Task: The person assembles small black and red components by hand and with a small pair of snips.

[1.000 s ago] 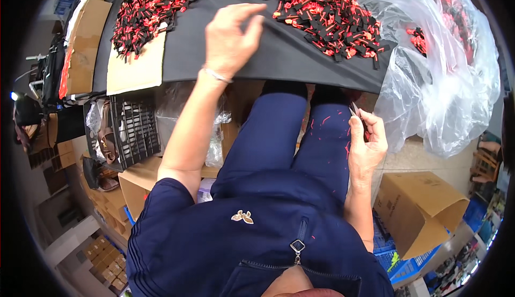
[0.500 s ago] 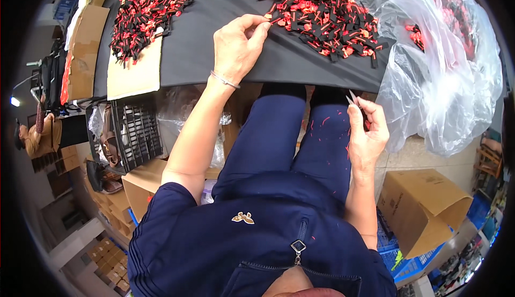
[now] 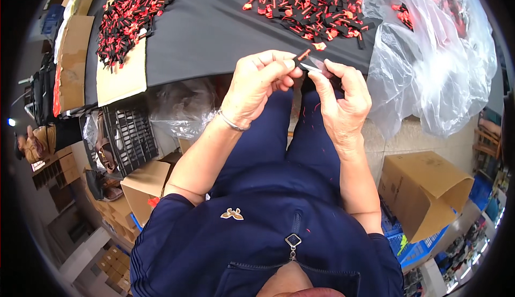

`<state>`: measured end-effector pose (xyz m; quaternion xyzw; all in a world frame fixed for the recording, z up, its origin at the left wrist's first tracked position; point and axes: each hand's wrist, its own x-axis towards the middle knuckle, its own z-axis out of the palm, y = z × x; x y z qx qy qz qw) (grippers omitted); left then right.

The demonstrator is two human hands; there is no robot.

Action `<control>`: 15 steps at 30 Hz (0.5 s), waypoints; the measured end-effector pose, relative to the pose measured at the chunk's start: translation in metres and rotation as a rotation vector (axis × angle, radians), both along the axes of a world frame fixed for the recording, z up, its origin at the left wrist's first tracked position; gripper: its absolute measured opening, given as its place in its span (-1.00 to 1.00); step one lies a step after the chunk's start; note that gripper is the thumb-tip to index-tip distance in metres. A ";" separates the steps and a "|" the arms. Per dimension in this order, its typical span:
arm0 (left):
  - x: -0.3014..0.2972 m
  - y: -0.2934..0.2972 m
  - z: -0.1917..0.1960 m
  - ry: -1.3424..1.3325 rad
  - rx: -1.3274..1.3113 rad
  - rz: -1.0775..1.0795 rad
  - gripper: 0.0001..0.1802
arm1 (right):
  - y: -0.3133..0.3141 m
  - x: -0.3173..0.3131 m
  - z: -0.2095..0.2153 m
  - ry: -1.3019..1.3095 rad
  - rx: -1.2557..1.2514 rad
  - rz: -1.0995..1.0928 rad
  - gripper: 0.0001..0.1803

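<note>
My left hand (image 3: 255, 85) pinches a small black fabric tab with a red strip (image 3: 304, 55) between thumb and fingers, just off the near edge of the black-covered table (image 3: 198, 34). Against the tab lie the pointed metal blades of small thread snips (image 3: 310, 67), gripped in my right hand (image 3: 347, 101); the snips' handle is mostly hidden by its fingers. Beyond my hands, a big heap of similar black and red tabs (image 3: 306, 7) lies on the table. Another heap (image 3: 134, 15) rests on a cardboard sheet (image 3: 122, 82) at the left.
A clear plastic bag (image 3: 429, 77) with more red and black pieces hangs over the table's right side. Below it stands an open cardboard box (image 3: 421, 189). A black crate (image 3: 129, 136) is under the table at left. Another person (image 3: 43, 144) is at the far left.
My left hand has drawn back from the big heap with a tab. My right hand has come up and left with the snips, and the two hands now meet.
</note>
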<state>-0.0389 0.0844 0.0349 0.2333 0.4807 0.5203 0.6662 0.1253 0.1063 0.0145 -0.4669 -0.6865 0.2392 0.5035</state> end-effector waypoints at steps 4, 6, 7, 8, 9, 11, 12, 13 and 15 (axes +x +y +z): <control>0.010 -0.004 0.003 0.035 0.004 -0.015 -0.85 | -0.002 0.007 0.000 -0.155 0.092 -0.015 -0.74; 0.012 -0.005 0.001 0.070 0.009 -0.012 -0.85 | -0.003 0.008 0.000 -0.189 0.088 -0.021 -0.76; 0.013 -0.005 -0.001 0.055 0.001 -0.014 -0.84 | -0.004 0.009 0.000 -0.124 0.028 -0.020 -0.77; 0.013 -0.006 -0.002 0.041 -0.007 -0.016 -0.84 | -0.005 0.010 0.000 -0.059 -0.032 -0.019 -0.79; 0.014 -0.006 -0.002 0.041 -0.007 -0.017 -0.84 | -0.006 0.010 -0.001 -0.058 -0.032 -0.021 -0.79; 0.016 -0.007 -0.001 0.027 0.012 -0.027 -0.83 | -0.009 0.010 -0.002 0.021 -0.043 -0.017 -0.81; 0.017 -0.007 -0.002 0.027 0.011 -0.029 -0.83 | -0.008 0.011 -0.001 0.021 -0.045 -0.020 -0.81; 0.019 -0.007 -0.003 0.044 0.001 -0.028 -0.83 | -0.007 0.012 0.001 -0.072 -0.016 -0.026 -0.81; 0.020 -0.007 -0.006 0.062 -0.009 -0.029 -0.83 | -0.006 0.014 0.000 -0.164 0.013 -0.034 -0.81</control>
